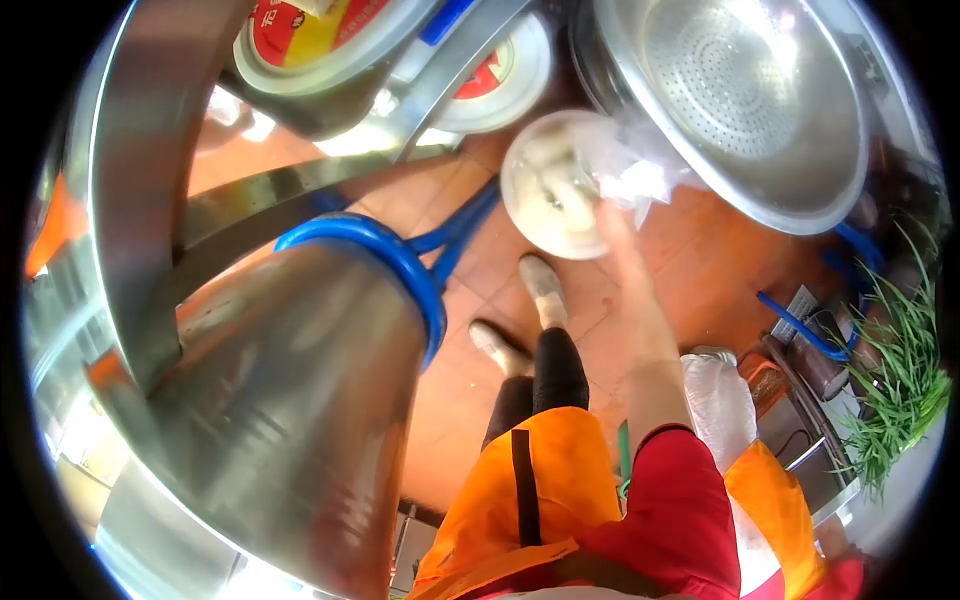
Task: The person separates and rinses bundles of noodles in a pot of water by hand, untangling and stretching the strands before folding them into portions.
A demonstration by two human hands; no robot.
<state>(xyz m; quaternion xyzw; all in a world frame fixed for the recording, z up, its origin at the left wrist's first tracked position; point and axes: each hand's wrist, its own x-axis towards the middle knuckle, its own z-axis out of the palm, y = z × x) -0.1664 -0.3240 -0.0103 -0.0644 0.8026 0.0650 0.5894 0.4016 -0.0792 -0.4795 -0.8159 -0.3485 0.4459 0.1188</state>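
My right hand point(617, 232) reaches up from a red sleeve and is smeared by motion. It is at the right rim of a round white tub point(522, 222), where a clear plastic bag point(640, 172) also lies across the edge. Inside the tub are pale, whitish pieces point(568, 200). The hand's fingers are too blurred to show whether they grip the bag or the rim. My left hand is out of view.
A large metal cylinder point(290, 400) with a blue ring point(432, 300) fills the left. A perforated metal basin point(735, 90) is at the upper right, green stalks point(900, 380) at the right edge. Lidded tubs point(500, 85) are at the top. My shoes point(541, 277) are on red tiles.
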